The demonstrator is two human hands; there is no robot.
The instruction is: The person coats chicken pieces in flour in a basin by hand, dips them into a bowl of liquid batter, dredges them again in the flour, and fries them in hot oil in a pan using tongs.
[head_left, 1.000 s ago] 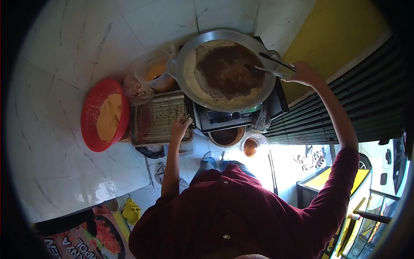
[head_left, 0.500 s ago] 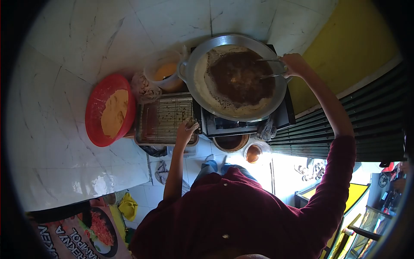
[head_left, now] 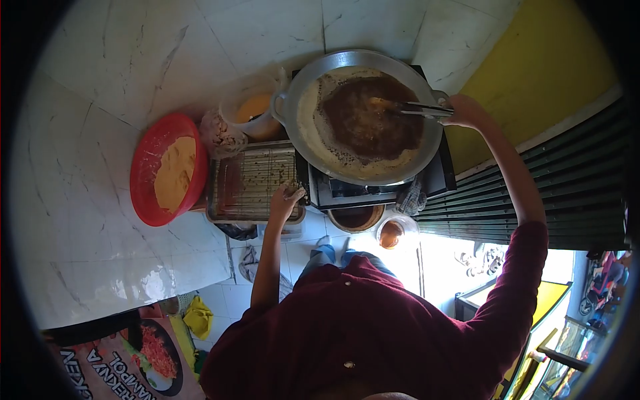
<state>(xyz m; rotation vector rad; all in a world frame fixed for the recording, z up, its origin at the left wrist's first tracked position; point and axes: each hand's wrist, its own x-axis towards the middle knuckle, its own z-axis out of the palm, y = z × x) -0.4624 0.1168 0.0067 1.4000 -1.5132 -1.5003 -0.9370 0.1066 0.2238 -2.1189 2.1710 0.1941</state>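
My right hand (head_left: 465, 112) grips metal tongs (head_left: 423, 109) from the right side of a large wok (head_left: 303, 150) of dark, bubbling, foamy oil. At the tongs' closed tips, a golden-brown fried piece (head_left: 380, 103) shows at the oil's surface; its kind is unclear. My left hand (head_left: 287, 200) rests at the right edge of a tray with a wire rack (head_left: 257, 175), its fingers apart, coated with pale batter or flour, and holding nothing visible. Crumbs lie on the rack.
A red basin (head_left: 139, 175) of flour stands left of the tray. Behind it are a plastic bag (head_left: 220, 135) of pale pieces and a clear tub (head_left: 233, 107) with orange liquid. The stove (head_left: 320, 193) sits under the wok. Below are a brown pot (head_left: 373, 220) and a bucket (head_left: 407, 228).
The tongs have closed and turned level, and a golden-brown piece now shows at their tips. My right hand has moved slightly right and down. My left hand has stayed at the tray.
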